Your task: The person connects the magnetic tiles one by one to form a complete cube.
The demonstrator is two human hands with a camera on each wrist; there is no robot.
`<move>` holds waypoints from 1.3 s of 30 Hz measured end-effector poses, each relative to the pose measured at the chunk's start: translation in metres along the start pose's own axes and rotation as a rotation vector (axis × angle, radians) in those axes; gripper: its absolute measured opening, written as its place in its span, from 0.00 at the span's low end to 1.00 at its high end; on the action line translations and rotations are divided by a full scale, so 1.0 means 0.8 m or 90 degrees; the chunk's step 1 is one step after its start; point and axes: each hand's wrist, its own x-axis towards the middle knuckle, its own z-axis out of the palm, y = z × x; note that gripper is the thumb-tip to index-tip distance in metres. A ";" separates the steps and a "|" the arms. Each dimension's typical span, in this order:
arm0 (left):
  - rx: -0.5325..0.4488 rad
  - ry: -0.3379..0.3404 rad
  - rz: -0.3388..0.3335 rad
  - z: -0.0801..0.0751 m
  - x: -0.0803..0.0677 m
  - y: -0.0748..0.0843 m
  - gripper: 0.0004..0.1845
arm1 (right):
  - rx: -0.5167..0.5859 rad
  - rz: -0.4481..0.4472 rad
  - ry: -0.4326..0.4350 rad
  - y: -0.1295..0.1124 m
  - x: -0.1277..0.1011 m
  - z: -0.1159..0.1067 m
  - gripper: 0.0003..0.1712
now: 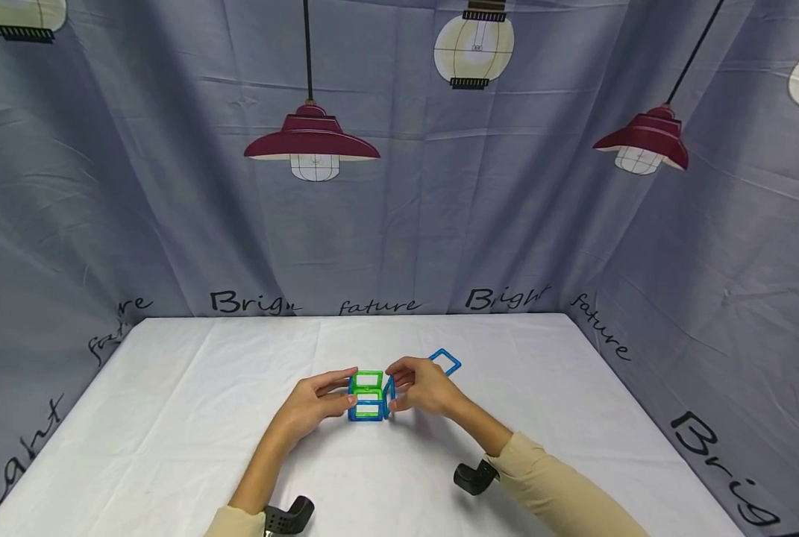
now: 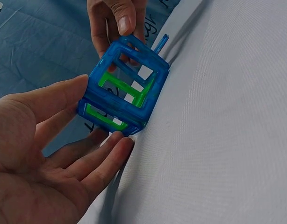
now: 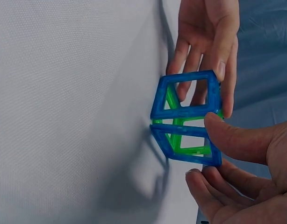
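A person steadies a blue-and-green tile cube (image 1: 367,397) at the middle of the white desk (image 1: 171,418), well clear of every edge. The left hand (image 1: 315,406) grasps its left side between thumb and fingers; the right hand (image 1: 422,388) pinches its right side. A loose blue square tile (image 1: 445,362) lies at two o'clock.

You hold a glossy, translucent blue and green plastic cube (image 1: 367,395) above a matt white woven tablecloth (image 1: 171,418).
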 end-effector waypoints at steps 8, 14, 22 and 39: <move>0.002 -0.004 0.003 0.000 0.000 0.000 0.29 | -0.003 0.017 0.002 0.000 0.003 0.003 0.31; -0.004 -0.014 0.002 -0.002 0.000 -0.001 0.30 | -0.014 0.032 0.005 -0.005 0.006 0.005 0.30; -0.012 -0.005 -0.005 -0.002 0.001 -0.001 0.29 | -0.004 0.036 -0.010 -0.006 0.010 0.002 0.30; -0.015 -0.014 -0.008 -0.003 0.001 0.000 0.29 | 0.026 0.059 -0.039 -0.006 0.011 0.000 0.30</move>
